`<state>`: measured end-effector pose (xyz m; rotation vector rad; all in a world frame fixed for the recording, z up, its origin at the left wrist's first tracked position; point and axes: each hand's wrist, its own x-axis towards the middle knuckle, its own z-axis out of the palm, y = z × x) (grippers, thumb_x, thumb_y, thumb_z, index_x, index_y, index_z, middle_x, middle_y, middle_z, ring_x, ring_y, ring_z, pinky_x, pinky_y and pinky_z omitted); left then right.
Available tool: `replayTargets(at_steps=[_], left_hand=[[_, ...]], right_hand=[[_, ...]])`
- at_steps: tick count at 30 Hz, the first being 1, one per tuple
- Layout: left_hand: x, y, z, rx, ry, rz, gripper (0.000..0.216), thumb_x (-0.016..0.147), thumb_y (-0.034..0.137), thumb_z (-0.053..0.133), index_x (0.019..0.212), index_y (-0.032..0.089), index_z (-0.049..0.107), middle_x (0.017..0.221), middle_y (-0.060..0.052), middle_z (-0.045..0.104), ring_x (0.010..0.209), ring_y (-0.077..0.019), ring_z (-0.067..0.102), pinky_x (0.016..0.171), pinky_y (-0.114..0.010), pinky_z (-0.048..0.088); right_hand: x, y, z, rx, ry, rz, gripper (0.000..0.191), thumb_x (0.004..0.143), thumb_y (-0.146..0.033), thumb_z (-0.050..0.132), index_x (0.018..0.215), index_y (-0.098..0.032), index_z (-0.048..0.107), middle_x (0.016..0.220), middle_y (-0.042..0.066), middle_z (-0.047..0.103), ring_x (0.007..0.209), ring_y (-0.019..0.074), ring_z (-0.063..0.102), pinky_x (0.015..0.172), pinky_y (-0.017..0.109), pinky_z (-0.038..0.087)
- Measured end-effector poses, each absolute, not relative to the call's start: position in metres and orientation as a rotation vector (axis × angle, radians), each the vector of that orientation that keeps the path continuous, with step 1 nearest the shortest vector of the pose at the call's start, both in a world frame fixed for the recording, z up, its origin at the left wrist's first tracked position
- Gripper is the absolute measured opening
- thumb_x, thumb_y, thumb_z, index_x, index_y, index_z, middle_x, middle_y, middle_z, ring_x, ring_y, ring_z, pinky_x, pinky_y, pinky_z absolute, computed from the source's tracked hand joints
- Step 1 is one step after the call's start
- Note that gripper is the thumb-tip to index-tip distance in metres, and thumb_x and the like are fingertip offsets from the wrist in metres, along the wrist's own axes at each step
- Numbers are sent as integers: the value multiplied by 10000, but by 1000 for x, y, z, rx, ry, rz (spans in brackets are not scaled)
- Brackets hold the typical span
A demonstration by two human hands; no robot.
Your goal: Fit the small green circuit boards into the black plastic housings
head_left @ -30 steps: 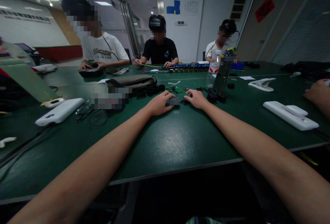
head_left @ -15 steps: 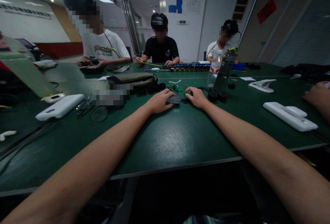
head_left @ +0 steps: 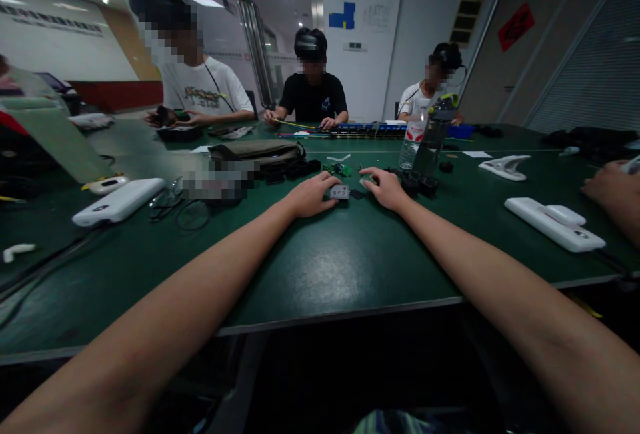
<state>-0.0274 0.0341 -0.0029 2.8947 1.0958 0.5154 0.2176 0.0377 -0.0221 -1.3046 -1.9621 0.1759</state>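
- Grey rectangular block with dark letters on its face (head_left: pixel 340 192): it sits between the person's two hands, on the worktop or just above it; I cannot tell which.
- Left hand (head_left: pixel 314 195), at the block's left end: closed on it, thumb on the near side, fingers on the far side.
- Right hand (head_left: pixel 384 189), right of the block and apart from it: half curled, thumb and forefinger parted. Something pale shows between them, too small to tell whether it is gripped.
- Thin dark flat piece (head_left: pixel 357 194): just right of the block.
- Green circuit boards (head_left: pixel 343 169): beyond the block, near it.
- Black lumpy parts (head_left: pixel 420 184): right of the block, past the right hand.
- Step in hand, as I judge it: steadying the block while the right hand's fingertips handle small parts; the next move calls for a light, precise pinch.
- Dark green worktop (head_left: pixel 330 274): its bare near stretch lies in front of the block.
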Motion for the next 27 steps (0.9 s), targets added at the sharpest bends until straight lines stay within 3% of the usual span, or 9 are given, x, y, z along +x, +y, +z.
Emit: replayTargets(at_steps=[14,21,27], left_hand=[[-27,28,-2,2947,1085,487,420,866,327,570,1260,186,545,1217,-119,577,1101,-279,618,995,-414,500],[-27,28,-4,2959,1078,499,430,862,357,586,1262,203,547,1211,-107,584,1101,-272,619,995,-410,503],[-26,27,-2,2940,1093,475,434,860,361,580,1262,203,544,1220,-115,582,1107,-279,619,989,-419,505]], right_hand=[[215,38,-20,-1292,-1953,196,219,850,-264,602,1032,-179,691,800,19,656,729,178,575,766,293,443],[213,38,-19,-1279,-1975,210,216,836,-231,617,1035,-185,687,902,37,684,805,184,605,815,303,454],[212,38,-18,-1289,-1977,226,194,851,-256,627,1019,-177,685,851,25,668,799,179,600,799,291,447]])
